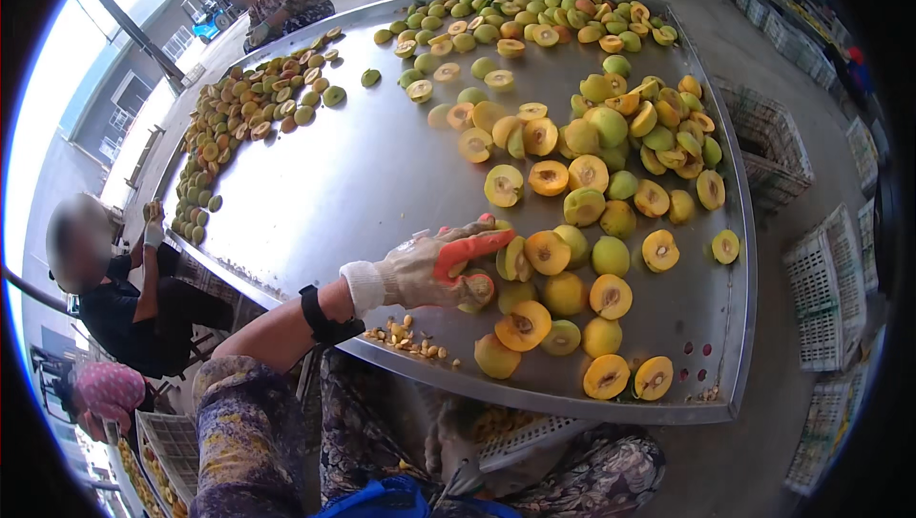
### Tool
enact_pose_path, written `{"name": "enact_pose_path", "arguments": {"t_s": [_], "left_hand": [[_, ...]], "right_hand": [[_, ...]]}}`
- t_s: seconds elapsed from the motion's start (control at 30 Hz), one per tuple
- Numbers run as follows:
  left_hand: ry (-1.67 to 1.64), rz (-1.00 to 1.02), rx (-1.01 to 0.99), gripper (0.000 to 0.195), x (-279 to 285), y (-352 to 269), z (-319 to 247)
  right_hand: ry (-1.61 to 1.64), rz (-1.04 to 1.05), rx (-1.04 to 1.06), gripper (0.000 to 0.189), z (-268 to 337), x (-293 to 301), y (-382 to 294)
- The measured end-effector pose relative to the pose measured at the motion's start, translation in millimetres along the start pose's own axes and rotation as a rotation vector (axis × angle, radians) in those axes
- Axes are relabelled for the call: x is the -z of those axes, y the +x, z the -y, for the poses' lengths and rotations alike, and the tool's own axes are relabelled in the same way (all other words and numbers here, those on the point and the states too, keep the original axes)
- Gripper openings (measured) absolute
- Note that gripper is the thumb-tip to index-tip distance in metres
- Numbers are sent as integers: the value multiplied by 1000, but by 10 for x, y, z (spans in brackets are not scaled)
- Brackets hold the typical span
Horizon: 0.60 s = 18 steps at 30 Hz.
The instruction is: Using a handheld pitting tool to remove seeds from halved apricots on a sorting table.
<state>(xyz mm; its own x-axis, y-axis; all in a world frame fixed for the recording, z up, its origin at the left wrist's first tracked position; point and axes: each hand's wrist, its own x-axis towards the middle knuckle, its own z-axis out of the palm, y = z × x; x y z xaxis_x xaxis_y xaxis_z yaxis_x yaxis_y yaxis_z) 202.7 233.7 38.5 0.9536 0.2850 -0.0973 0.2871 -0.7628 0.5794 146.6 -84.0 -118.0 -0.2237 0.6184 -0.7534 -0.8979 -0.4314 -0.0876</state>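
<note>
My left hand (pixel 447 267), in a pale knit glove with coral-coated fingers, reaches over the near part of a metal table (pixel 343 196). Its fingertips touch a yellow-green fruit half (pixel 514 258). More fruit shows between thumb and fingers; whether it is gripped is unclear. Right of the hand lie halved stone fruits, some cut side up, such as an orange-yellow half (pixel 547 252) and one near the front edge (pixel 607 377). A larger heap of fruit (pixel 608 124) lies beyond. Loose fruit stones (pixel 408 339) lie by the near rim. My right hand is out of view.
The table has a raised metal rim (pixel 744 289). Fruit halves (pixel 243 103) are piled along its far left side. A seated person (pixel 122 289) is at the left, others at the far edge. Plastic crates (pixel 823 296) stand at the right; another crate (pixel 529 439) is below the near edge.
</note>
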Motion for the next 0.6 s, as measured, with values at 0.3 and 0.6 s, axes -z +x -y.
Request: {"name": "enact_pose_path", "arguments": {"t_s": [0.3, 0.6], "left_hand": [[284, -562, -59, 47, 422, 1476, 340], [253, -91, 5, 44, 126, 1562, 211]], "right_hand": [[-99, -168, 16, 43, -242, 299, 316], [-102, 20, 134, 35, 4, 46, -117]]}}
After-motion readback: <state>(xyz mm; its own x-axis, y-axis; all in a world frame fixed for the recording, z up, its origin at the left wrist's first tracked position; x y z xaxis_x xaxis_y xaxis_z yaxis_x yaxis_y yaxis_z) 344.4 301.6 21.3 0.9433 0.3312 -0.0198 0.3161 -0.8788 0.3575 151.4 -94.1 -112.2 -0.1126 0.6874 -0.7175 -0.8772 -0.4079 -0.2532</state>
